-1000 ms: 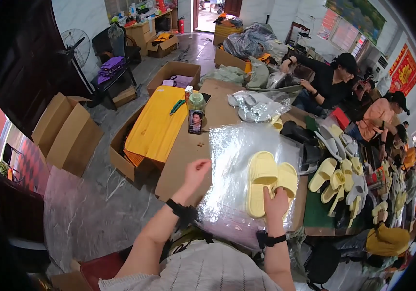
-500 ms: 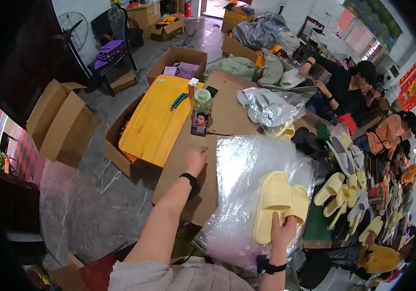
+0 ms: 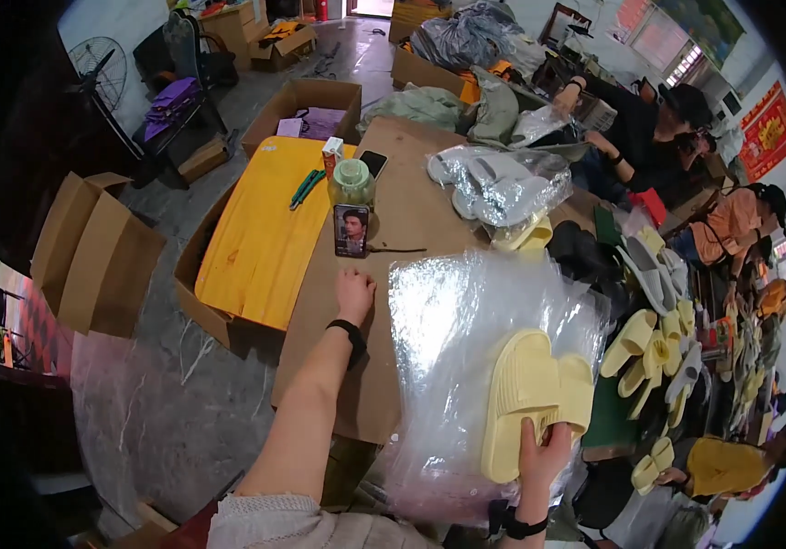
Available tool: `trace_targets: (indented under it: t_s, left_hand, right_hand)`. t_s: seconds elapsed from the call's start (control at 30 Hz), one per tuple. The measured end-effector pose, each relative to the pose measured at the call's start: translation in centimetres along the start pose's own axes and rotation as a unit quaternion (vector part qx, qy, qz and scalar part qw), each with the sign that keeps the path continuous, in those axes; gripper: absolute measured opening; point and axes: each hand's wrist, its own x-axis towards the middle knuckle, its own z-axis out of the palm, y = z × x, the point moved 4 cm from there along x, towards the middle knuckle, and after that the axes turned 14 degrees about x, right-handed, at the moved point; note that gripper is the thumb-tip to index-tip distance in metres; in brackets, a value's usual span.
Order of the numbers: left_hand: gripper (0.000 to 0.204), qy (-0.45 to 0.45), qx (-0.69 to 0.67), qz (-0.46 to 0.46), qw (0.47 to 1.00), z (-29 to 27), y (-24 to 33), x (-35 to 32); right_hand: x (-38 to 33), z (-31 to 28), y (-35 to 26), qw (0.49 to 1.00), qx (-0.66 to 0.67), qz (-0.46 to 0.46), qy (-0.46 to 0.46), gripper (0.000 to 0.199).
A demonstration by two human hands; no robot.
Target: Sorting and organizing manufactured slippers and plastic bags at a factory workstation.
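Note:
Two pale yellow slippers (image 3: 521, 389) lie side by side, overlapping, on a stack of clear plastic bags (image 3: 439, 339). Gripping them near their heel ends is my right hand (image 3: 544, 455), its thumb on the left slipper and its fingers by the right one. My left hand (image 3: 354, 295) rests on the brown cardboard tabletop (image 3: 319, 366) with curled fingers; whatever may be inside them is hidden. Just beyond it a phone (image 3: 352, 231) with a lit screen leans upright against a pale green jar (image 3: 352, 181).
Left of the cardboard, a yellow board (image 3: 260, 229) lies over a carton, with green-handled snippers (image 3: 307, 188) on it. Bagged grey slippers (image 3: 503, 183) sit at the far side. Loose slippers (image 3: 629, 343) crowd the right, where several co-workers (image 3: 727, 467) sit.
The view has shifted slightly. My right hand keeps its grip on the slippers and my left stays near the phone. At lower right, a co-worker's hand and yellow slippers have moved left.

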Motion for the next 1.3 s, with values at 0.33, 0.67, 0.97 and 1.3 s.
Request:
trace_targets:
  t_s: [0.33, 0.67, 0.97, 1.3]
  left_hand:
    - [0.015, 0.0, -0.112, 0.0, 0.994, -2.7, -0.1, -0.8]
    - [0.013, -0.048, -0.524, 0.015, 0.85, -32.4, 5.3, -13.2]
    - [0.021, -0.257, -0.668, 0.503, 0.485, -58.6, 14.4, -25.9]
    - [0.022, -0.238, -0.738, 0.507, 0.377, -61.4, 20.9, -32.5]
  right_hand:
    - [0.4, 0.2, -0.1, 0.999, -0.014, -0.024, 0.017, 0.034]
    - [-0.1, -0.4, -0.4, 0.998, -0.025, -0.06, 0.026, 0.041]
    - [0.0, -0.3, 0.9, 0.993, -0.087, -0.081, -0.018, 0.048]
    - [0.1, -0.4, 0.3, 0.992, -0.082, -0.09, -0.027, 0.052]
